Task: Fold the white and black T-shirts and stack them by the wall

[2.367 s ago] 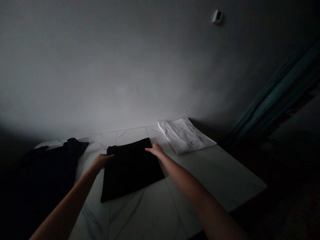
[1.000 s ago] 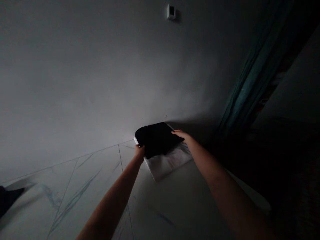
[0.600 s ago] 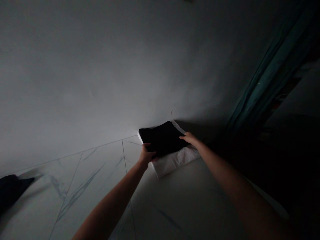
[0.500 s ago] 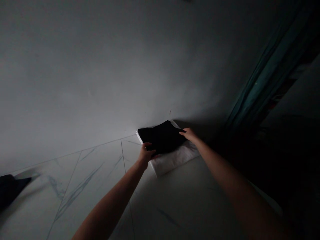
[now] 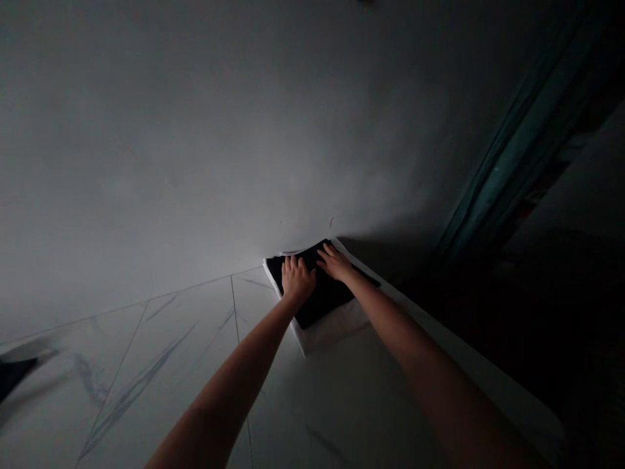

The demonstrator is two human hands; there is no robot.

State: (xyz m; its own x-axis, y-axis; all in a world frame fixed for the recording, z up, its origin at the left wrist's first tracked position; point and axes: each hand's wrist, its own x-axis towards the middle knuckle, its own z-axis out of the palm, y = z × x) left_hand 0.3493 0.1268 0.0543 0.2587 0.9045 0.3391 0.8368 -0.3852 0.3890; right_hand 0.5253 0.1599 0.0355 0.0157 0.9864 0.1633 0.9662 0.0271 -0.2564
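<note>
A folded black cloth (image 5: 325, 296), perhaps a garment, lies on top of folded white cloth (image 5: 332, 329) against the wall. My left hand (image 5: 297, 279) rests flat on the black cloth's left part, fingers stretched toward the wall. On its upper right part lies my right hand (image 5: 334, 262), palm down with the fingers spread. Neither hand grips the fabric. The white cloth shows along the left, front and right edges of the black one. In the dim light, the exact kind of both pieces cannot be made out.
The cloths lie on a marble-patterned tiled surface (image 5: 185, 365) that meets a grey wall (image 5: 195, 163). At the far left edge is a dark item (image 5: 15, 376). A teal curtain (image 5: 493, 176) hangs at the right, beside deep shadow.
Both hands have let go of the black cloth's edges and moved inward and forward onto its top. The cloth now lies flatter, its front edge nearer me.
</note>
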